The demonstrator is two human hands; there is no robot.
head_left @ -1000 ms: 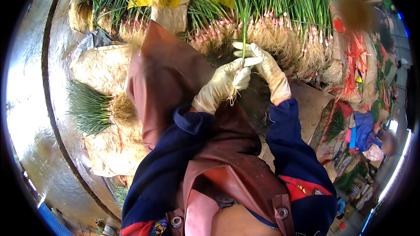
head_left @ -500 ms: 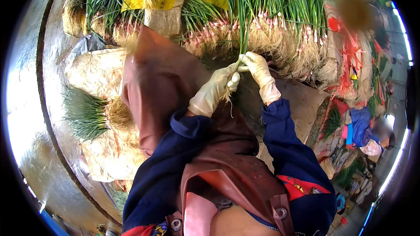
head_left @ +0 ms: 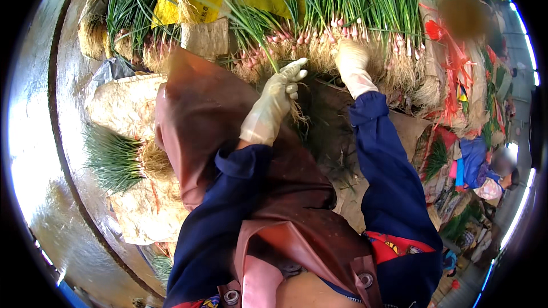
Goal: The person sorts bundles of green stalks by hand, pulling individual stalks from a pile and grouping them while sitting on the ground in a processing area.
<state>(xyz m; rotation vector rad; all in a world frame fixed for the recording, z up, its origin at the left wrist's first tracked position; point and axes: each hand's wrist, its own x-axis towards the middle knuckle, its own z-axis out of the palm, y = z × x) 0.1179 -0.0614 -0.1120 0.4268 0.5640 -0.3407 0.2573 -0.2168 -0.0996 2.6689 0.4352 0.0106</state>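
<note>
My left hand [head_left: 273, 100], in a pale rubber glove, is closed round a few spring onions [head_left: 270, 60]. Their green leaves lean up and left above it, and their stringy roots [head_left: 298, 114] hang out below the curled fingers. The thumb and forefinger stick out at the top. My right hand [head_left: 352, 60], gloved alike, reaches away to the lower edge of a long row of spring onions [head_left: 365, 0]. It touches their pink-white bulbs and tan roots. Its fingertips are bent away from view among the roots, so their grip is hidden.
A tied bunch of spring onions [head_left: 117, 157] lies on sacking [head_left: 128, 94] at the left. More bundles [head_left: 123, 17] stand at the back left by a yellow bag [head_left: 200, 3]. Red plastic strips [head_left: 454, 74] hang at the right. Farther right sits another person [head_left: 476, 165]. A brown apron [head_left: 211, 97] covers my lap.
My hands have parted. The right moved up and away to the row's bulbs. The left moved a little left with its spring onions, whose leaves now tilt left.
</note>
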